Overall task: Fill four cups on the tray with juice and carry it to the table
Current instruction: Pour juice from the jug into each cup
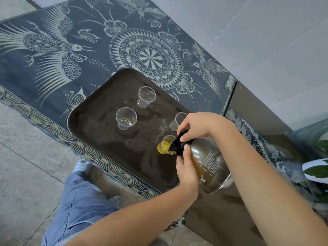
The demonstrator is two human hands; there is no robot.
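Note:
A dark tray lies on a patterned blue cloth. Four clear plastic cups stand on it. The near cup holds yellow juice, and the black spout of a tilted juice jug sits at its rim. My right hand grips the jug's black top, thumb on the spout. My left hand holds the jug's neck and side from below. The middle-left cup has a little yellow liquid at the bottom. The far cup looks empty. The fourth cup is partly hidden behind my right hand.
The blue cloth with pale bird and mandala patterns covers a low surface against a grey tiled wall. My knee in blue jeans is at the lower left over a grey tiled floor. Green leaves show at the right edge.

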